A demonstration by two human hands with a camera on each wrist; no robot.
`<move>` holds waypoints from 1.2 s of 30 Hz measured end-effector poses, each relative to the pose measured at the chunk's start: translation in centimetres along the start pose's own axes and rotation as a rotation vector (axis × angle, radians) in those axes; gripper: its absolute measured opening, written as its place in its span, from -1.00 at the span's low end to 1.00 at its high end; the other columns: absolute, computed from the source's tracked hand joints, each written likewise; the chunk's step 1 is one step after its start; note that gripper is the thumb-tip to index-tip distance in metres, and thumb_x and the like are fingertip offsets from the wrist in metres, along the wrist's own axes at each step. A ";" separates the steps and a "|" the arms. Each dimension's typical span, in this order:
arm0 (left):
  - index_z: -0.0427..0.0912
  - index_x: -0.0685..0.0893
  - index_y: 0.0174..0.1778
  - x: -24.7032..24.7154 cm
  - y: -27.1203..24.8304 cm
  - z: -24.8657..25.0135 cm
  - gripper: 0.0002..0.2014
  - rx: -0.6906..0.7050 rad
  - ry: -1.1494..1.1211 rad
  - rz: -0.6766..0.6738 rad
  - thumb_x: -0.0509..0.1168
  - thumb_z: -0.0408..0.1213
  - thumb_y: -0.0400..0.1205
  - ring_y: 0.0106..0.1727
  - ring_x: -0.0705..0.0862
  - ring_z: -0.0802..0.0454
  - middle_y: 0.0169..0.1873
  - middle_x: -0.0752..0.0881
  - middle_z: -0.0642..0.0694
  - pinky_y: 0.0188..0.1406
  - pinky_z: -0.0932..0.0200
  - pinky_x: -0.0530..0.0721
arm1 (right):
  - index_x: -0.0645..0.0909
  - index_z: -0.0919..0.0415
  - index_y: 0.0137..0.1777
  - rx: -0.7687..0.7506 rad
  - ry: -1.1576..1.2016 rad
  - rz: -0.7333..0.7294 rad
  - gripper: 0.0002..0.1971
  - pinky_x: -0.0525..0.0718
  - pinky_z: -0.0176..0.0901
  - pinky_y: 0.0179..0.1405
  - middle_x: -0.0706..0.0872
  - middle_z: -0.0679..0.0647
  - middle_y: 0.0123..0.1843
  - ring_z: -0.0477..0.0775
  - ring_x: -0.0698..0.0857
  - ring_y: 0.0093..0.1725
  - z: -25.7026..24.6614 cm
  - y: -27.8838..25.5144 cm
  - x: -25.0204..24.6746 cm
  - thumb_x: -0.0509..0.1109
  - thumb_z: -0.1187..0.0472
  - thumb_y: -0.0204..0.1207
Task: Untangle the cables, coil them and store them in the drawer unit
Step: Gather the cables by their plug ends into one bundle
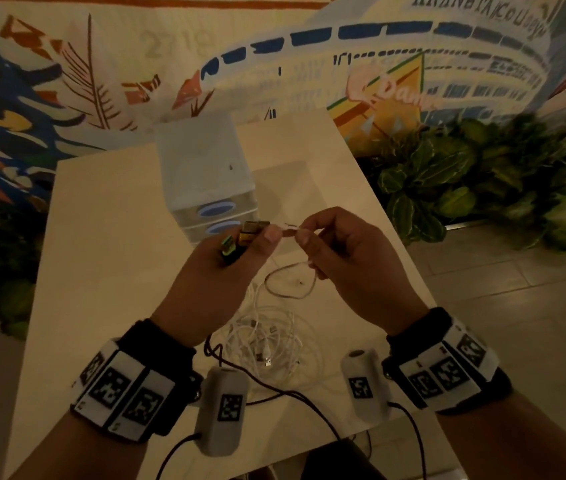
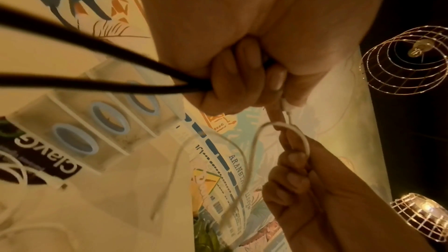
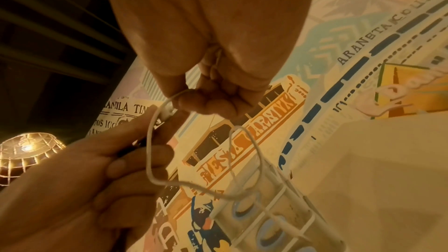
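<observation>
Above the table [image 1: 108, 237], a bundle of connector plugs [image 1: 240, 239] with dark cables [image 2: 97, 64] is gripped in the curled fingers [image 2: 232, 76] of the left hand [image 1: 219, 275]. A thin white cable [image 1: 290, 282] is pinched between thumb and fingers [image 3: 206, 102] of the right hand [image 1: 350, 261], its loop hanging below both hands. The remaining tangle of white cables [image 1: 267, 341] is left on the table near the wrists, and the drawer unit [image 1: 205, 174] is set beyond the hands.
</observation>
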State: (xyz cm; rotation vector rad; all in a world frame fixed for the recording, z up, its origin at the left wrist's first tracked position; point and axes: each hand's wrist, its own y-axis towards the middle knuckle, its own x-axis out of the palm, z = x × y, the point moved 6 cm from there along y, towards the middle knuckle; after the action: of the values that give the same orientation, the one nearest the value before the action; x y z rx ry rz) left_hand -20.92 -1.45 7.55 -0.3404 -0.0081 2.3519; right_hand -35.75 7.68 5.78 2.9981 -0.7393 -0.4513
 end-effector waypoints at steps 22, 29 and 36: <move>-0.14 0.52 -0.20 -5.2 0.4 -0.3 -0.64 0.025 -0.637 0.162 0.04 -0.05 0.84 -0.28 0.59 -0.02 -0.39 0.50 -0.03 -0.05 0.08 0.72 | 0.53 0.02 -0.26 0.187 0.231 -0.474 -0.57 0.56 0.01 -0.39 0.41 0.19 -0.33 0.01 0.38 -0.43 2.7 -2.8 7.0 0.20 -0.22 0.75; -0.07 0.47 -0.21 -4.6 -0.5 -0.3 -0.60 -0.024 -0.775 0.034 -0.02 0.07 0.83 -0.52 0.13 0.11 -0.48 0.20 0.04 -0.50 0.18 0.20 | 0.44 -0.31 0.51 0.196 0.186 -0.510 -0.59 0.87 0.14 -0.13 0.73 0.06 -0.23 0.29 0.81 -0.26 2.6 -5.3 9.5 0.37 -0.03 0.70; -0.06 0.12 -0.28 -5.8 -1.1 1.2 -0.62 0.077 -0.665 0.034 0.13 -0.13 0.79 -0.54 0.09 0.15 -0.44 0.03 0.00 -0.57 0.25 0.27 | 0.71 0.08 -0.17 -0.154 -0.182 -0.509 -0.72 0.62 0.21 -0.15 0.52 0.02 -0.23 0.06 0.54 -0.21 -0.2 -5.6 12.9 0.48 -0.12 0.61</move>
State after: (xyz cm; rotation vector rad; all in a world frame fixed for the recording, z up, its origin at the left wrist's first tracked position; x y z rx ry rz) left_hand -16.49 -4.53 10.18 0.4896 -0.2288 2.3848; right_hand -22.21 6.71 1.99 2.9954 0.0739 -0.7593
